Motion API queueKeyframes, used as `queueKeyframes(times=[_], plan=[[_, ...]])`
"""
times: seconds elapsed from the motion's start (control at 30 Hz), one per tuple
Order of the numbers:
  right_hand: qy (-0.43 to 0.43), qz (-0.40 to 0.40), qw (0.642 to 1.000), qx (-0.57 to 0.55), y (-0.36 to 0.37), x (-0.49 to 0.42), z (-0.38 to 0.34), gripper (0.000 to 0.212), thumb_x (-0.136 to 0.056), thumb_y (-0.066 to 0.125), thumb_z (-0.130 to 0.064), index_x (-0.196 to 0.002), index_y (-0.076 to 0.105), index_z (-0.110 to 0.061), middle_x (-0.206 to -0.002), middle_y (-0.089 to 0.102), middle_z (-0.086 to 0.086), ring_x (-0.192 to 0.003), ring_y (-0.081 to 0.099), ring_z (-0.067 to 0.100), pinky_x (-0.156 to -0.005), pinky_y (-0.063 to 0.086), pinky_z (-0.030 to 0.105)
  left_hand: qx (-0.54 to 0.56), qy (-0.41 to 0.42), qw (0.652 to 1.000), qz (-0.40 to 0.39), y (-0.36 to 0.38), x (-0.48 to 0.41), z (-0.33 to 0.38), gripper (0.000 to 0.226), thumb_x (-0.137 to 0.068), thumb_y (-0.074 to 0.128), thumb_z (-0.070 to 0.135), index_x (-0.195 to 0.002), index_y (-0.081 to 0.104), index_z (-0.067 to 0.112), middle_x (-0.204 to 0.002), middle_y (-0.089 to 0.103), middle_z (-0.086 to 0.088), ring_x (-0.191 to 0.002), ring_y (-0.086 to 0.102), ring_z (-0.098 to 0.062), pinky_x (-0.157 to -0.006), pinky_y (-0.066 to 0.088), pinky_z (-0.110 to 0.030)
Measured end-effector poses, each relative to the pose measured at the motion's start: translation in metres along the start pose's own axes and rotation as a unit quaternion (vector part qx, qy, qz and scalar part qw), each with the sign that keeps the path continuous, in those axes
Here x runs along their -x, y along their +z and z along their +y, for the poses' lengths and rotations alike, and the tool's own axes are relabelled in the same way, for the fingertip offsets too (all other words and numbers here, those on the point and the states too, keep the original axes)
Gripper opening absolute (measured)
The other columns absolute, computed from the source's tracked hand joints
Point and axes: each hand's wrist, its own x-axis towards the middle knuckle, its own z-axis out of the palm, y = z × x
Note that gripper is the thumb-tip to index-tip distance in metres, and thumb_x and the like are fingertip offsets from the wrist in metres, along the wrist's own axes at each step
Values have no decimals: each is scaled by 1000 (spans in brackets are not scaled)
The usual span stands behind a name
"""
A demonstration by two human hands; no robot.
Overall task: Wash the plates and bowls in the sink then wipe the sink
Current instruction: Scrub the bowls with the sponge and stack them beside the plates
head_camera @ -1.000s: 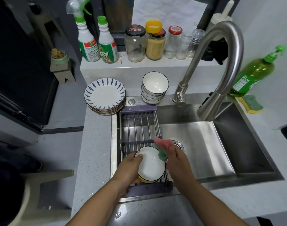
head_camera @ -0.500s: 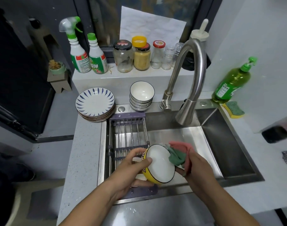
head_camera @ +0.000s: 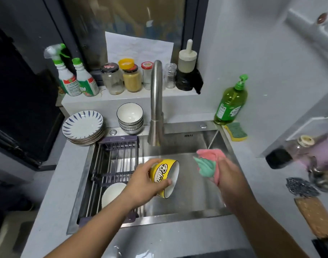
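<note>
Head view: faucet [head_camera: 156, 101] over bowl [head_camera: 160, 174] (tilted)

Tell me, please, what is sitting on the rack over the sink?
One white bowl sits at the near end of the rack; the other visible bars hold nothing. The left forearm covers the bowl's right edge and the rack's near corner.

Dim, soft, bowed edges, blurred at right.
</note>
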Motion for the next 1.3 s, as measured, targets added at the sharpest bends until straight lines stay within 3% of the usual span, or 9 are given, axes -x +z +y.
queueKeyframes(times=[0.3, 0.47, 0.7, 0.83, 0.93, 1.03, 1.1, 1.17, 1.3], plan=[[-87, -108, 987, 84, -28, -9, -22, 44, -112, 30, -19, -118, 72, -27, -119, 74, -10, -118, 66, 11, -101, 51, 36, 17, 54, 995, 85, 38, 8, 48, 71, -57, 86, 62, -123, 62, 54, -118, 60, 0, -106, 67, -17, -83, 63, -51], [-217, -149, 958, 110, -23, -10, -43, 30, -107, 44, -25, -123, 68, -23, -134, 65, -10, -132, 54, 4, -111, 43, 30, 158, 40, 983, 84, 40, 19, 81, 48, -80, 89, 25, -122, 68, 37, -113, 67, -20, -88, 74, -29, -74, 61, -65], [-407, -297, 735, 454, -15, -13, -73, 61, -103, 17, -59, -139, 56, -29, -158, 40, -10, -152, 16, -1, -127, -4, 45, 261, 54, 962, 64, 14, 29, 130, 47, -84, 81, 17, -128, 65, 20, -100, 65, -23, -83, 74, -30, -71, 64, -57], [-227, -357, 883, 204, 13, 13, -92, 38, -94, 44, -61, -115, 60, -35, -83, 62, -11, -92, 54, 2, -109, 32, 35, 278, 68, 954, 95, 5, 32, 137, 43, -87, 79, 9, -126, 64, 19, -85, 66, -16, -72, 72, -23, -60, 62, -42], [-178, -361, 910, 103, 27, 20, -103, 51, -92, 48, -59, -104, 60, -10, -62, 53, 8, -67, 54, 22, -92, 44, 29, 298, 68, 947, 99, -4, 33, 138, 44, -87, 79, 10, -127, 63, 17, -87, 65, -19, -70, 70, -22, -62, 61, -42], [-382, -312, 777, 392, 18, 4, -102, 72, -97, 25, -72, -104, 63, -12, -88, 62, -5, -97, 60, 11, -126, 7, 37, 303, 48, 948, 83, -16, 38, 136, 42, -89, 77, 13, -127, 61, 18, -99, 73, -24, -78, 72, -30, -59, 62, -42], [-455, -302, 658, 518, 4, -13, -102, 65, -98, 25, -70, -122, 66, -24, -122, 64, -11, -131, 47, 8, -126, -7, 46, 298, 25, 952, 71, -19, 39, 135, 39, -88, 78, 11, -123, 63, 20, -111, 70, -21, -80, 72, -30, -58, 63, -46], [-476, -287, 620, 554, -2, -21, -98, 58, -95, 41, -68, -129, 63, -27, -135, 60, -12, -143, 39, 10, -126, -6, 49, 306, 13, 950, 66, -18, 39, 134, 34, -89, 75, 8, -118, 65, 22, -113, 64, -17, -79, 68, -25, -61, 64, -51], [-388, -282, 801, 358, 23, 5, -96, 42, -87, 54, -62, -119, 61, -35, -99, 56, -31, -112, 55, 0, -124, 15, 47, 335, 7, 937, 101, -11, 33, 139, 42, -83, 80, 11, -120, 63, 22, -113, 65, -23, -79, 69, -24, -63, 63, -51]])
